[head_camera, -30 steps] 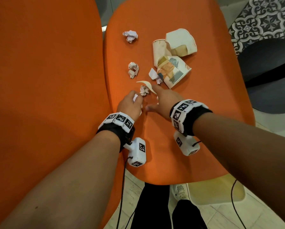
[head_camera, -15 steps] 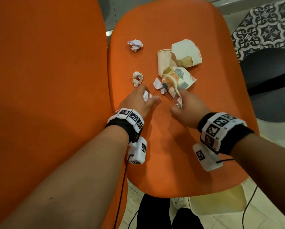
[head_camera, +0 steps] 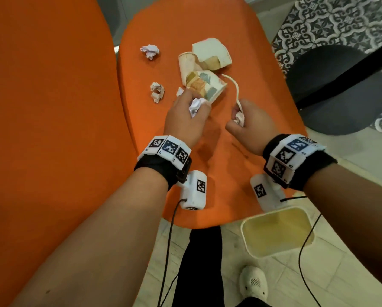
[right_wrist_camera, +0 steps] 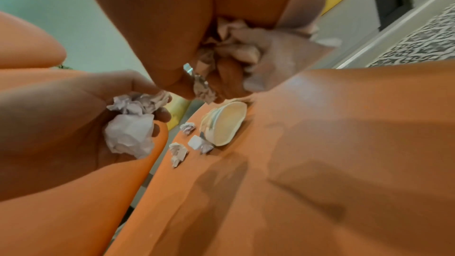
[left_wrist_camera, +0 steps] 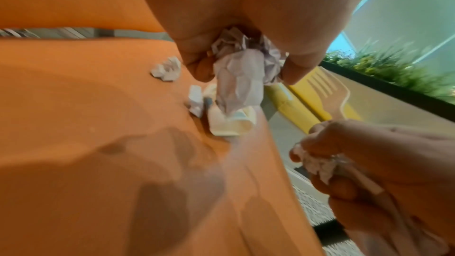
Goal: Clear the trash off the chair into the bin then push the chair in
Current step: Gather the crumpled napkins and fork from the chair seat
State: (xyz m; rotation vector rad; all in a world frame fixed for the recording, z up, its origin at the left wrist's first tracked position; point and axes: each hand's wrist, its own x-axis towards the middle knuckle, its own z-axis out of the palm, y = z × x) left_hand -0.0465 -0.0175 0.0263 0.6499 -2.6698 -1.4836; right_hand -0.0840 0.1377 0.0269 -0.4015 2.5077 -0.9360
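Observation:
Trash lies on the orange chair seat (head_camera: 241, 173): two crushed paper cups (head_camera: 204, 69), two paper balls (head_camera: 150, 50) (head_camera: 157, 91) and a small scrap (head_camera: 179, 91). My left hand (head_camera: 191, 100) hovers just in front of the cups and grips a crumpled white paper wad (head_camera: 195, 108), which the left wrist view shows pinched between the fingers (left_wrist_camera: 241, 77). To its right, my right hand (head_camera: 236, 116) grips another paper wad (head_camera: 240, 118) together with a curled white strip (head_camera: 237, 89). The cream bin (head_camera: 276, 231) stands on the floor under the seat's front right edge.
A second orange chair (head_camera: 41, 129) stands close on the left. A dark round table base (head_camera: 340, 85) sits on the patterned floor to the right. My leg and white shoe (head_camera: 253, 282) are beside the bin.
Both hands have lifted off the seat with paper in them. The left now grips a bigger wad. The right has drawn back to the right with the curled strip.

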